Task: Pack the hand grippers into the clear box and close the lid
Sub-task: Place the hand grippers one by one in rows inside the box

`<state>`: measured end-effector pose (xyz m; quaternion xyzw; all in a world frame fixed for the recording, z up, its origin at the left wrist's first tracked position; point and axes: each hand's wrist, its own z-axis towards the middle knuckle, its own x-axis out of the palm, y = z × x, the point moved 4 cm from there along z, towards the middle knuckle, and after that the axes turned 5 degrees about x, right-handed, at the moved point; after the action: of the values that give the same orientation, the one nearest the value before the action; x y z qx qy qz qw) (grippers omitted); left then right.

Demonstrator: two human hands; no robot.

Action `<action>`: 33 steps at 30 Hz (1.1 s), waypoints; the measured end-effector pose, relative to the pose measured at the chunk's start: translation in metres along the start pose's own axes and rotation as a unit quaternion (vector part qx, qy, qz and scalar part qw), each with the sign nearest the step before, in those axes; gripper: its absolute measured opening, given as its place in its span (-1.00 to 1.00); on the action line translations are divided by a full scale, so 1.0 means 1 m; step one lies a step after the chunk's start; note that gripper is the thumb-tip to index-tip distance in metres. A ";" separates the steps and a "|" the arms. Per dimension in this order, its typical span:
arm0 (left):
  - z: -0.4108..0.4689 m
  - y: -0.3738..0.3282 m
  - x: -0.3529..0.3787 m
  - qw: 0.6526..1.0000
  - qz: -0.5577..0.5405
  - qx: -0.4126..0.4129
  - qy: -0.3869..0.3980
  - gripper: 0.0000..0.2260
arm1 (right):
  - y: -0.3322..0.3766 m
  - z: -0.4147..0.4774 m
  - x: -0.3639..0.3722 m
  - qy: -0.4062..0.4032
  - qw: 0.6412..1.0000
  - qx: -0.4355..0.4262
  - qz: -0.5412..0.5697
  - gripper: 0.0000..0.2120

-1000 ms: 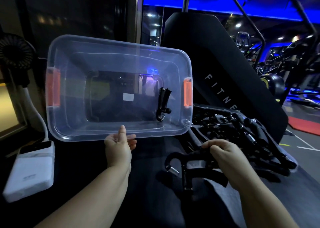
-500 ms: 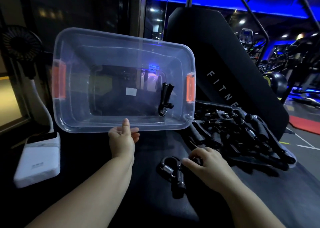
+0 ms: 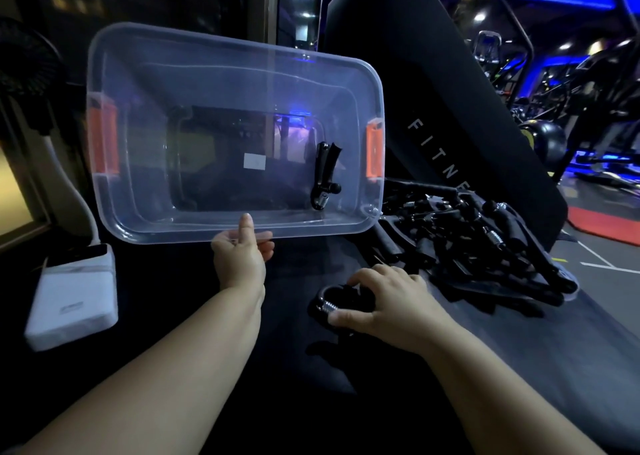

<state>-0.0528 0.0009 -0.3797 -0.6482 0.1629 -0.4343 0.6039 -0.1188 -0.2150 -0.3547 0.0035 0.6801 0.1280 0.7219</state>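
Clear box: A rectangular tub of smooth, transparent plastic with rounded corners was held tipped up at the far left, its open mouth turned toward the camera.
Latches: One orange clip was fitted at each short end of the tub.
Left hand: The near rim of the clear box was gripped at its middle. The index finger was laid straight up against the wall, and the other fingers were curled at the rim.
Packed hand gripper: One black V-shaped unit with a coiled metal spring was seen inside the box, near its right end, handles pointing up.
Right hand: The fingers were curled over the loose hand gripper, with the thumb set beside its spring.
Loose hand gripper: It was located on the dark matte surface, near centre, apart from the box.
Pile of hand grippers: Many black handles and bright springs were heaped at the right.
Power bank: A white rounded block was placed at the near left.
Panel: A black slab lettered "FITNE" was stood behind the pile.
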 end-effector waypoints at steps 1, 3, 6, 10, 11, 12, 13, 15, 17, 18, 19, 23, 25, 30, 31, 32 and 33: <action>0.000 0.000 0.000 1.000 0.002 0.001 -0.001 -0.76 | 0.002 -0.001 0.000 0.009 1.000 0.000 0.002 -0.18; 0.000 0.000 0.000 1.000 0.004 0.002 -0.002 -0.73 | 0.006 0.000 0.000 0.027 0.999 0.002 0.017 -0.23; 0.000 0.000 0.000 1.000 0.002 0.000 -0.005 -0.70 | 0.012 0.002 -0.002 0.047 0.998 0.005 0.031 -0.24; 0.000 0.000 0.000 1.000 0.003 -0.004 -0.005 -0.68 | 0.018 0.005 -0.006 0.029 0.997 0.014 0.072 -0.33; 0.000 0.000 0.000 1.000 0.004 -0.005 -0.004 -0.68 | 0.019 0.005 -0.008 0.019 0.996 0.014 0.081 -0.35; 0.000 0.000 0.000 1.000 0.004 -0.006 -0.004 -0.68 | 0.020 0.005 -0.011 0.004 0.995 0.013 0.095 -0.37; 0.000 0.000 0.000 1.000 0.004 -0.006 -0.004 -0.67 | 0.020 0.006 -0.014 -0.011 0.992 0.017 0.123 -0.39; 0.001 0.000 0.000 1.000 0.007 -0.008 -0.007 -0.64 | 0.019 0.009 -0.020 -0.027 0.972 0.037 0.231 -0.40; 0.001 0.000 0.000 1.000 0.006 -0.010 -0.007 -0.62 | 0.019 0.012 -0.027 -0.018 0.922 0.041 0.384 -0.50; 0.000 0.000 0.000 1.000 0.006 -0.010 -0.007 -0.61 | 0.019 0.014 -0.032 -0.011 0.887 0.033 0.460 -0.61; 0.000 0.000 0.000 1.000 0.006 -0.010 -0.007 -0.61 | 0.020 0.014 -0.038 -0.003 0.851 0.026 0.524 -0.71; -0.002 -0.003 -0.001 1.000 0.009 -0.010 -0.004 -0.61 | 0.027 0.015 -0.053 0.036 0.767 0.032 0.640 -0.82; -0.002 -0.004 -0.001 1.000 0.008 -0.011 -0.004 -0.62 | 0.028 0.016 -0.052 0.049 0.767 0.036 0.638 -0.81; -0.002 -0.004 -0.001 1.000 -0.002 -0.016 0.000 -0.67 | 0.023 0.018 -0.060 0.056 0.805 0.063 0.588 -0.76; -0.002 -0.003 -0.001 1.000 -0.002 -0.016 0.001 -0.68 | 0.021 0.018 -0.064 0.054 0.820 0.067 0.565 -0.77; -0.002 -0.003 -0.001 1.000 -0.002 -0.016 0.002 -0.68 | 0.020 0.019 -0.068 0.049 0.837 0.068 0.541 -0.78; -0.003 -0.003 -0.001 1.000 -0.003 -0.016 0.002 -0.68 | 0.018 0.020 -0.072 0.038 0.855 0.070 0.513 -0.76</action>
<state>-0.0566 0.0006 -0.3772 -0.6575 0.1689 -0.4347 0.5917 -0.1056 -0.2080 -0.2790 0.3974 0.6158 0.4325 0.5251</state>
